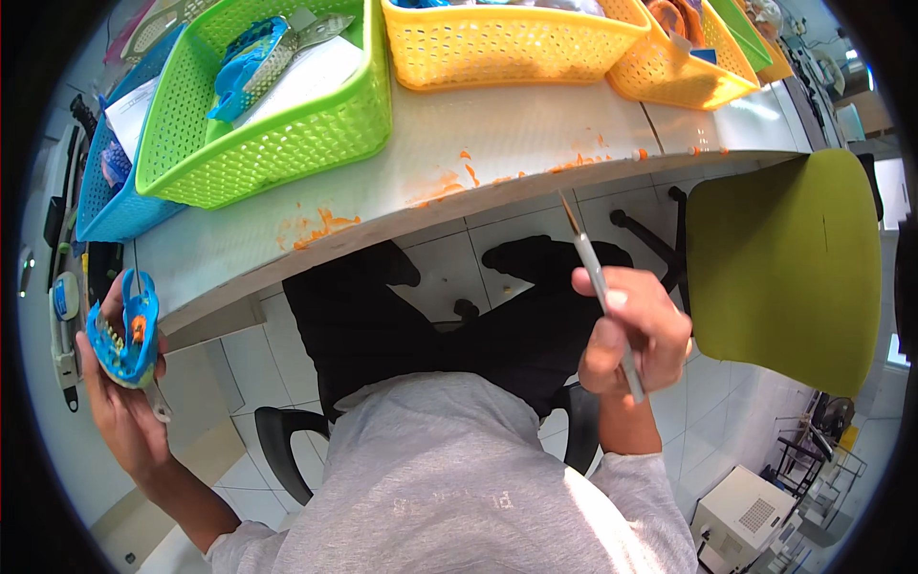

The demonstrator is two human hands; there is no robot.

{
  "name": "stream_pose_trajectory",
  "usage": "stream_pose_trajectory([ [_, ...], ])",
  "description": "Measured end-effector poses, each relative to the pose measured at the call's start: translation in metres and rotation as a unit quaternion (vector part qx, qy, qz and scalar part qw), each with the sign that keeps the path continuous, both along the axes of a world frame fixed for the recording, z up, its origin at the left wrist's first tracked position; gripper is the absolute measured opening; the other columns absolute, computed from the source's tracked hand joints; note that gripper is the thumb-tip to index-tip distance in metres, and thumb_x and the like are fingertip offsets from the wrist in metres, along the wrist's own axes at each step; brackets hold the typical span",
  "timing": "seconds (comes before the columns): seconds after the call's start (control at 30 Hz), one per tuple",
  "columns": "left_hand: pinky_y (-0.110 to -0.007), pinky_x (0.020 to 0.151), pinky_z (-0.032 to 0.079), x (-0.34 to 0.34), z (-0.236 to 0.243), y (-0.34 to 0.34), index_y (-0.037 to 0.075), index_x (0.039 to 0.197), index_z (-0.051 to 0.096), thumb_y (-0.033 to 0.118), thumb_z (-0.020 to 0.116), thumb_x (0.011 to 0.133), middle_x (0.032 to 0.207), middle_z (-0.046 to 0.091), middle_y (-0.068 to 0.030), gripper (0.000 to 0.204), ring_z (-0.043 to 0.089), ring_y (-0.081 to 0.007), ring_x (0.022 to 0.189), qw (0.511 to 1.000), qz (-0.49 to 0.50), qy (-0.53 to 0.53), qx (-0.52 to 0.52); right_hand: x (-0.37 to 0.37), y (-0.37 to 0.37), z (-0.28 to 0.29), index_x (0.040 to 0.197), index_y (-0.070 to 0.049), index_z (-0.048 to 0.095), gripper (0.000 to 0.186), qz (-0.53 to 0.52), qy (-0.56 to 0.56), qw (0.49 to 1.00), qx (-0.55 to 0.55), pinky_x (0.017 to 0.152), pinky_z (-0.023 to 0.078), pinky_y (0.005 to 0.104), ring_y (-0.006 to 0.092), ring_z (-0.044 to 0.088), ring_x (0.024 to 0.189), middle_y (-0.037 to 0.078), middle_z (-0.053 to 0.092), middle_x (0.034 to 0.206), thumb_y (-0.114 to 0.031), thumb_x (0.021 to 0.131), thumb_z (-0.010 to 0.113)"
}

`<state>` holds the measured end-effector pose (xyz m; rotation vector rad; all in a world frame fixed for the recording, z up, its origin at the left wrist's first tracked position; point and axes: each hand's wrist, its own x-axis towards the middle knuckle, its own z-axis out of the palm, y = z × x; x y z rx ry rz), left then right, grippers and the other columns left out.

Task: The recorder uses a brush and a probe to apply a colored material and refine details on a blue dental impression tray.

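Observation:
At the far left, my left hand is closed round a blue dental impression in a metal tray, whose handle sticks out below. A small orange patch lies inside the impression. On the right, in front of the bench edge, my right hand grips a fine brush with a grey handle, pinched between thumb and fingers. The brush's brown pointed tip is directed up toward the bench and touches nothing. The two hands are wide apart.
Along the white bench, which has orange smears near its edge, stand a green basket with another blue impression, yellow baskets and a blue basket. An olive-green chair stands at the right.

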<state>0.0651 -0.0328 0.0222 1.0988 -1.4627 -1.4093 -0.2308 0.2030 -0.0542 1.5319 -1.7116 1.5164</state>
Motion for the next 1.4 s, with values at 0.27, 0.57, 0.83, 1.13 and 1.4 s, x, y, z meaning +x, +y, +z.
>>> stream_pose_trajectory([
  [0.27, -0.024, 0.086, 0.045, 0.024, 0.003, -0.010, -0.002, 0.135, 0.030, 0.042, 0.063, 0.081, 0.116, 0.053, -0.0081, 0.077, 0.056, -0.0120, 0.097, 0.986, -0.090, -0.141, -0.005, 0.027, -0.025, -0.022, 0.093, 0.002, 0.045, 0.013, 0.139, -0.467, 0.859, -0.154, 0.061, 0.056, 0.0340, 0.0242, 0.065, 0.064, 0.021, 0.064, 0.078, -0.009, 0.087, 0.045],
  [0.57, -0.023, 0.083, 0.043, 0.015, -0.001, -0.021, 0.000, 0.124, 0.048, 0.023, 0.065, 0.083, 0.107, 0.057, -0.0064, 0.051, 0.055, -0.0104, 0.095, 0.934, -0.014, -0.270, -0.235, 0.002, -0.041, -0.015, 0.093, -0.004, 0.058, 0.031, -0.040, 0.043, 0.998, -0.024, 0.054, 0.051, 0.0252, 0.0204, 0.062, 0.065, 0.012, 0.063, 0.082, 0.008, 0.065, 0.062],
  [0.83, -0.023, 0.069, 0.039, -0.007, -0.024, -0.002, 0.007, 0.117, 0.059, 0.024, 0.065, 0.083, 0.083, 0.052, 0.0011, 0.038, 0.045, -0.0090, 0.073, 0.846, 0.085, -0.373, -0.372, 0.004, -0.018, -0.012, 0.096, 0.005, 0.046, 0.015, 0.052, -0.085, 0.993, -0.066, 0.062, 0.055, 0.0312, 0.0226, 0.065, 0.069, 0.022, 0.063, 0.079, -0.002, 0.084, 0.052],
  [1.13, -0.024, 0.073, 0.038, -0.034, -0.046, 0.012, 0.003, 0.115, 0.057, 0.024, 0.063, 0.085, 0.081, 0.050, -0.0044, 0.038, 0.044, -0.0126, 0.074, 0.829, 0.179, -0.277, -0.452, 0.025, -0.004, -0.024, 0.088, 0.001, 0.046, 0.016, 0.107, -0.528, 0.826, -0.169, 0.059, 0.057, 0.0343, 0.0250, 0.065, 0.062, 0.023, 0.063, 0.077, -0.015, 0.087, 0.048],
  [1.4, -0.035, 0.067, 0.048, -0.099, -0.021, 0.063, -0.001, 0.102, 0.056, 0.036, 0.059, 0.085, 0.095, 0.055, -0.0162, 0.041, 0.055, -0.0278, 0.081, 0.739, -0.179, -0.068, -0.645, 0.012, 0.003, -0.004, 0.088, 0.005, 0.052, 0.009, 0.231, -0.416, 0.878, -0.051, 0.060, 0.057, 0.0326, 0.0220, 0.065, 0.067, 0.020, 0.063, 0.076, -0.003, 0.083, 0.052],
])
